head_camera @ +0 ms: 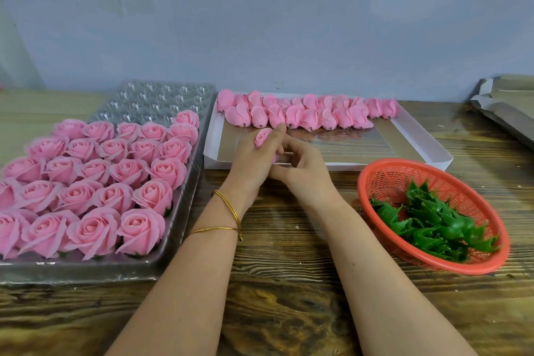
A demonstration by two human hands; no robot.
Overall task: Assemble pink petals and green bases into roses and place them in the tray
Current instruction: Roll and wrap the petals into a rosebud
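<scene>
My left grip clasps a pink bud; my right grip curls just beside it, holding I cannot tell what. I'd seat a green base squarely underneath, without crushing it.

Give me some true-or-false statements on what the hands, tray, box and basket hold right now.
1. The left hand holds a pink rose bud. True.
2. The red plastic mesh basket holds pink petals. False: it holds green plastic bases.
3. The clear plastic cell tray has empty cells at its far end. True; finished pink roses sit in the near rows.
4. The shallow white cardboard box is full of buds. False: the loose pink buds lie only along its far edge.
5. The gold bangles are on the right wrist. False: they are on the left wrist.
</scene>
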